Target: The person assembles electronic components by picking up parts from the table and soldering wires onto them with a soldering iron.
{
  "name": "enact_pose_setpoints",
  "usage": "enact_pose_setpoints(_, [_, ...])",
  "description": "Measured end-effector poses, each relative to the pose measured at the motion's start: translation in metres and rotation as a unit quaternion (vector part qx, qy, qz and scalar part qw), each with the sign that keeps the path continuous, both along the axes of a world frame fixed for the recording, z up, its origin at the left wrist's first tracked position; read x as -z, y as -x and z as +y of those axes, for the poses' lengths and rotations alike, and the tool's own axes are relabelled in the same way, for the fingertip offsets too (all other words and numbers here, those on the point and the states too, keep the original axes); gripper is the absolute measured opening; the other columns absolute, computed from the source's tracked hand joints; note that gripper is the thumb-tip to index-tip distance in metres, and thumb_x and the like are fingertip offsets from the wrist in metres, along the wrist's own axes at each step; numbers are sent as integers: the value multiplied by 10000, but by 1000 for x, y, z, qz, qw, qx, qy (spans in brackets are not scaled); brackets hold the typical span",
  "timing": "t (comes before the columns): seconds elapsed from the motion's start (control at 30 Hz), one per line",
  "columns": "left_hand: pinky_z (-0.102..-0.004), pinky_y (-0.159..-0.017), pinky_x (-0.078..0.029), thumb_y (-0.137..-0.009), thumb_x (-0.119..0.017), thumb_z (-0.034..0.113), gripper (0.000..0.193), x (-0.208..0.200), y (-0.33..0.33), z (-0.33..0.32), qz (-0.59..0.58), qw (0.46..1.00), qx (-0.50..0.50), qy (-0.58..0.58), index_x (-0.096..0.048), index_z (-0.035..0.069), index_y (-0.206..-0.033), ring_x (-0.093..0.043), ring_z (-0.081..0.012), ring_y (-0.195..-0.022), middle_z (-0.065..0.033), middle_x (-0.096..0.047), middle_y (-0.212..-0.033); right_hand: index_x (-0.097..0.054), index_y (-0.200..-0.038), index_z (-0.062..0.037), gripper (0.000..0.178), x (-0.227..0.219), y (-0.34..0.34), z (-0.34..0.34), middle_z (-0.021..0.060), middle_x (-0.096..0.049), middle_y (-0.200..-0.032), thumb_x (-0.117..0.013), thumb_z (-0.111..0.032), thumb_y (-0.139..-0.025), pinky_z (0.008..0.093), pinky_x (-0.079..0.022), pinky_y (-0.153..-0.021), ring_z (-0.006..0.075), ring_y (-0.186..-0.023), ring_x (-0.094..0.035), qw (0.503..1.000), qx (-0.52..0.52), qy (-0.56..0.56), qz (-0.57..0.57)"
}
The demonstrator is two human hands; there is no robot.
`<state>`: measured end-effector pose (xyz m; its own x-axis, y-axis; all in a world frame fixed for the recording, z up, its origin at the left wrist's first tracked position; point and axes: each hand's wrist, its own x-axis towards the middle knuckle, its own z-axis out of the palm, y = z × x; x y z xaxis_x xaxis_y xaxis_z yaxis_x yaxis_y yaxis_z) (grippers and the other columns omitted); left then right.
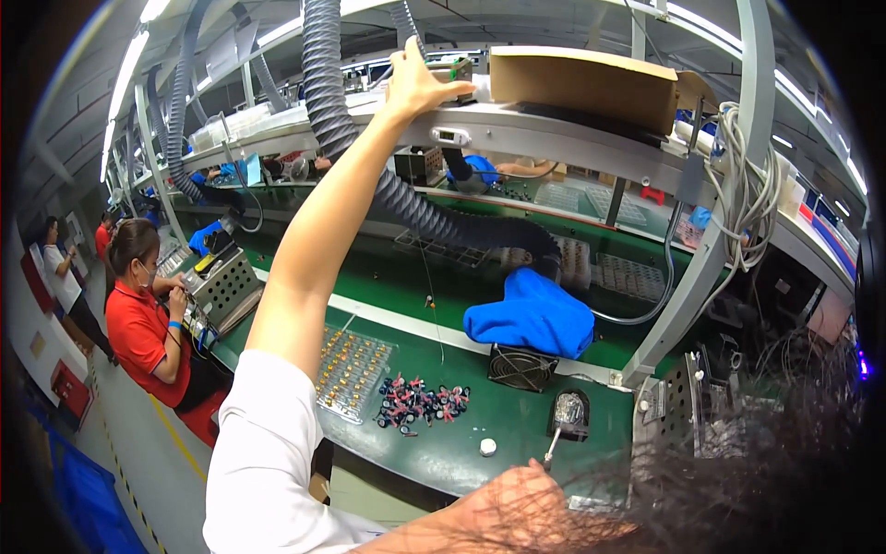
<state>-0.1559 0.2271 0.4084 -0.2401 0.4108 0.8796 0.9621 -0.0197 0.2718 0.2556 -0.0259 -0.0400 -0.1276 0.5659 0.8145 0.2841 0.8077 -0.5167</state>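
Observation:
My left arm stretches up to the overhead shelf, and my left hand is open there, thumb and fingers spread, beside a small metal box. Whether the fingers touch the box is hard to see. Low at the right, my right hand is closed around a soldering iron, partly covered by strands of hair. The iron's metal tip points into a black holder filled with metal wool. Near that hand lies a small white round piece. Left of it is a pile of small dark-and-red parts.
A clear tray of gold-coloured parts lies on the green bench. Behind the holder are a black fan and a blue cloth on a ribbed hose. A cardboard box sits on the shelf. A co-worker works at the left.

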Motion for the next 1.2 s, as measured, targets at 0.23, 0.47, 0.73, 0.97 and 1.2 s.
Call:
enact_pose_setpoints(0.23, [-471,-1249,-293,-727,-869,604,1287,6,16,-11,-16,999,3,-34,-236,-139,-1566,-355,-466,-1483,-374,-353,-1571,-617,-1257,57,276,10,3,-4,195,-759,-868,-611,4,-987,402,-601,-692,323,-736,-750,994,-9,101,39])
enact_pose_setpoints(0.47, [-367,-903,-576,-919,-800,218,542,167,-42,-140,36,930,327,-164,-548,-25,-1333,-710,-288,-1052,-179,-658,-1178,-609,-1279,40,261,10,-4,1,180,-780,-908,-595,-31,-1028,279,-449,-502,124,-526,-528,997,16,57,44])
enact_pose_setpoints(0.73, [-451,-888,-565,-932,-680,39,200,369,-81,-202,1,859,374,350,-731,24,-1125,-689,-369,-1015,-165,-733,-1036,-621,-1232,33,276,7,-3,-3,177,-781,-880,-667,37,-960,342,-579,-650,291,-700,-748,997,-15,81,13])
enact_pose_setpoints(0.97, [-422,-853,-570,-898,-739,92,219,388,-112,-183,80,860,298,407,-752,9,-1101,-694,-341,-975,-155,-738,-1037,-622,-1222,34,254,4,0,-5,190,-782,-914,-659,24,-970,349,-590,-696,295,-754,-762,995,0,101,11])
enact_pose_setpoints(1.2, [-320,-814,-603,-897,-741,-31,171,379,-116,-193,-209,833,419,296,-750,-29,-1068,-723,-204,-930,-142,-714,-1085,-592,-1272,24,237,-3,3,0,179,-787,-956,-576,-26,-1040,271,-477,-515,142,-529,-560,998,2,60,-2])
